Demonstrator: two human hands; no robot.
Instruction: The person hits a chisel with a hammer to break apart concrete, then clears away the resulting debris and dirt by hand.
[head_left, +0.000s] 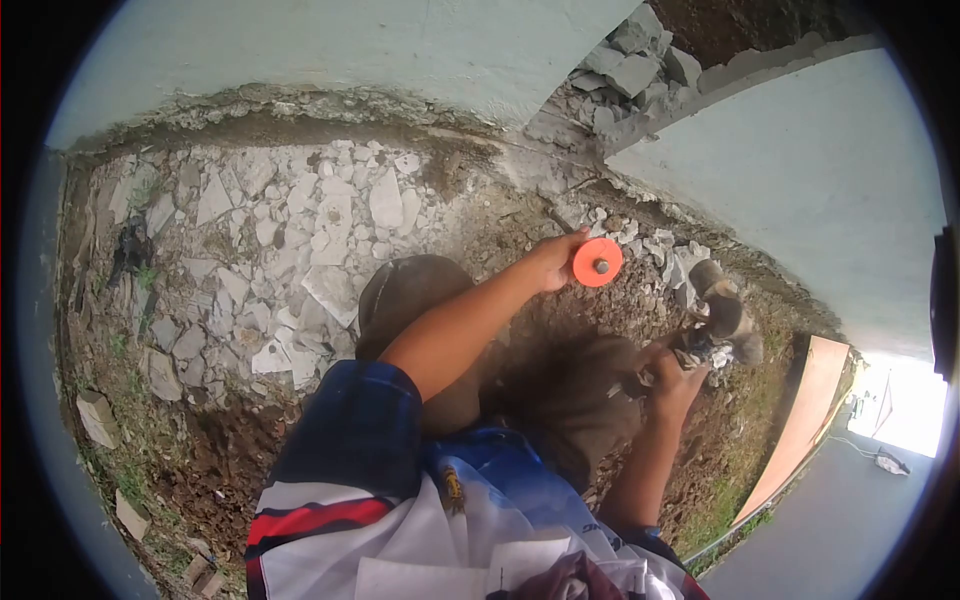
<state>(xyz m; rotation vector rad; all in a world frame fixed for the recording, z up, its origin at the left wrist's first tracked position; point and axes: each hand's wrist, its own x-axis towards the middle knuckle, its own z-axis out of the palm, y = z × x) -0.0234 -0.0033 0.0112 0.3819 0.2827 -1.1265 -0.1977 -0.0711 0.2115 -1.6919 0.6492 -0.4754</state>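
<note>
My left hand (556,262) is closed around a chisel with a round orange hand guard (590,250). The chisel's metal striking end (601,266) pokes out through the guard towards me, and its shaft slants away to the broken foot of the wall. Lower right, my right hand (674,382) is wrapped round the handle of a hammer; the heavy hammer head (728,318) is slightly blurred and stands beyond my fingers, over the rubble. The two hands are apart, and the hammer does not touch the chisel.
White broken rubble (330,225) covers the ground at left. Pale walls (780,150) rise ahead, with a gap full of broken chunks (635,70). A wooden board (800,425) leans at right, near a white object with a cable (890,462). My bent knees (415,290) are close below.
</note>
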